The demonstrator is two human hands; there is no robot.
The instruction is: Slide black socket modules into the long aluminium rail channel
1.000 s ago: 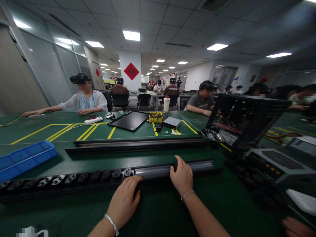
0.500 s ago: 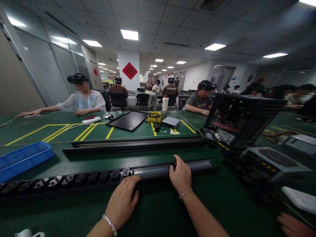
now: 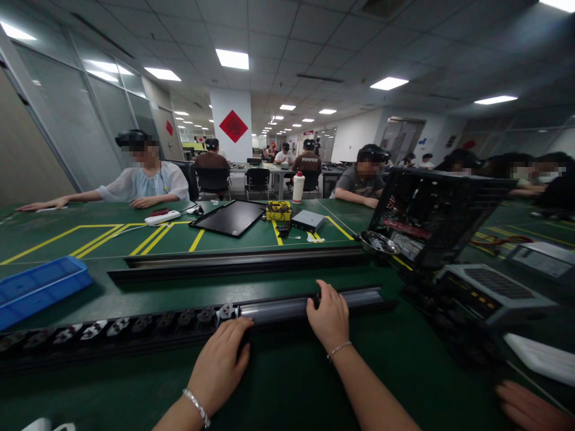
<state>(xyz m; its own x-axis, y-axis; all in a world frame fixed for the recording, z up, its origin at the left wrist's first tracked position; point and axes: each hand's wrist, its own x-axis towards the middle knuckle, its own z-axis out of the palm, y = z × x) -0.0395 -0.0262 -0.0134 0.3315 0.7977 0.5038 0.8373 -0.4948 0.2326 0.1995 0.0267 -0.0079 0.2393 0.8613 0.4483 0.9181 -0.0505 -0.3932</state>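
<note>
A long black channel strip (image 3: pixel 269 317) lies across the green table. A row of black and pale socket modules (image 3: pixel 119 327) fills its left part; to their right the inside is smooth and grey. My left hand (image 3: pixel 220 359) rests its outstretched fingers on the near edge, beside the last pale socket module (image 3: pixel 227 312), with the thumb apart. Over the grey stretch further right, my right hand (image 3: pixel 330 317) curls its thumb and fingers around a small dark piece, mostly hidden. I cannot make out what that piece is.
Another black channel (image 3: pixel 251 261) lies behind. At left stands a blue bin (image 3: pixel 45 287); at right are an open computer case (image 3: pixel 431 221), a metal bowl (image 3: pixel 380 244) and a power supply (image 3: pixel 496 293). Another person's hand (image 3: pixel 530 407) shows at lower right. Co-workers sit opposite.
The whole view has shifted slightly, so things appear a little further left. Both hands keep nearly the same places on the channel strip.
</note>
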